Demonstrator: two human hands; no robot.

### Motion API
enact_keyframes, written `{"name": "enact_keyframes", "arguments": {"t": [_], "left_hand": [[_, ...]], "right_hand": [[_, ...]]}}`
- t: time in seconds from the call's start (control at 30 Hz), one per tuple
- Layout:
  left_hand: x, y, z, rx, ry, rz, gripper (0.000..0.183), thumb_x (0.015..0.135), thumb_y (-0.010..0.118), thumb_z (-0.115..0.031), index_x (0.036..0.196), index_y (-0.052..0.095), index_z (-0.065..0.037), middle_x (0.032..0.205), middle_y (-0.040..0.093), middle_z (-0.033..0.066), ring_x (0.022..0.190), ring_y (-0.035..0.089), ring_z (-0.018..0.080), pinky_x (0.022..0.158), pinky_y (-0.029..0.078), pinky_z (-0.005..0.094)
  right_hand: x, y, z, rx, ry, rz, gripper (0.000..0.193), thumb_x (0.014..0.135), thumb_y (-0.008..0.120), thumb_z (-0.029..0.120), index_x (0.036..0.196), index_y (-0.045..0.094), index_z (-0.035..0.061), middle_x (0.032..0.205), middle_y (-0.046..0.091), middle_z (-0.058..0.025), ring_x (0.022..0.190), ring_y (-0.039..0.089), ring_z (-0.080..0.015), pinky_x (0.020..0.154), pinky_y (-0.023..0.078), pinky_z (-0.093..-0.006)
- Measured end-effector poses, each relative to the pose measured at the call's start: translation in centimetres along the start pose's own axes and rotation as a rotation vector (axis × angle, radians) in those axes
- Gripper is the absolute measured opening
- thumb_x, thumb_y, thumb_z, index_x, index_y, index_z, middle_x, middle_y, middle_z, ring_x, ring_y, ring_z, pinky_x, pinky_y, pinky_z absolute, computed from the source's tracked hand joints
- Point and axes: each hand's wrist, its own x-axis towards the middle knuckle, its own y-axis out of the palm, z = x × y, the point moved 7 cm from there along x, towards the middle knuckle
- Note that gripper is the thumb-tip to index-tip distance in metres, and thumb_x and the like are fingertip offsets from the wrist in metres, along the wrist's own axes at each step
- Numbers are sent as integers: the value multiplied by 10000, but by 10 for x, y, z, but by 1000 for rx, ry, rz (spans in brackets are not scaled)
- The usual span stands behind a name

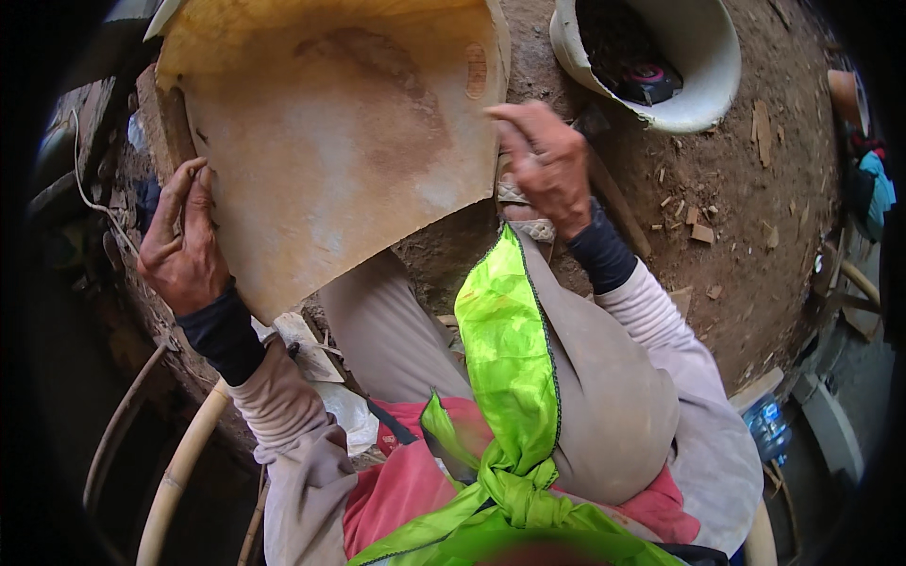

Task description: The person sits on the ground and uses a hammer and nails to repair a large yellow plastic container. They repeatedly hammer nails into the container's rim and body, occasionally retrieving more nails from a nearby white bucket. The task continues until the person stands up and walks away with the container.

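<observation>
So the big curved tan sheet (311, 208) sits right in front of the person's legs (387, 330), between both hands. Left hand (184, 245) has its fingers pinched on the left edge, I'd guess to steady it. Right hand (547, 170) is at the opposite edge, fingers bunched but blurry, so can't tell if they're gripping anything. White broken-rimmed tub (708, 80) is just beside it on the dirt ground (746, 170), probably for easy reach.
</observation>
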Motion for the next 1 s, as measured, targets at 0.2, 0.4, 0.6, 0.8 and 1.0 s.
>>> {"name": "enact_keyframes", "arguments": {"t": [0.2,0.4,0.6,0.8,1.0], "left_hand": [[-18,-7,-4,21,175,21,221,974,678,-85,1164,757,-4,1036,779,156,969,756,201,873,555,284],[-23,-10,-17,70,20,43,221,974,680,-108,1170,758,-42,985,778,122,867,717,139,811,547,289],[-28,-7,-20,64,92,-30,195,932,750,-113,1119,784,-69,998,791,109,855,753,152,803,560,275],[-20,-7,18,42,-44,-6,232,936,765,-129,1142,781,-22,1075,784,97,1010,711,143,929,539,288],[-2,-16,87,-171,-130,115,260,972,727,-137,1191,756,0,1146,759,81,1078,686,154,968,518,291]], "right_hand": [[66,99,164,426,-379,59,222,874,764,128,1091,724,107,947,656,-108,833,677,-300,703,556,-416],[86,128,171,427,-357,12,140,824,789,139,935,727,79,832,668,-135,778,681,-334,681,551,-432],[87,134,157,404,-302,-28,150,868,760,159,842,693,27,786,703,-153,736,710,-307,677,566,-406],[80,41,78,536,-187,-126,208,998,696,216,1015,619,23,854,726,-104,712,720,-163,640,618,-290],[-3,7,-78,497,575,-155,159,1032,595,175,1062,560,23,829,664,-100,615,690,-140,520,567,-281]]}}
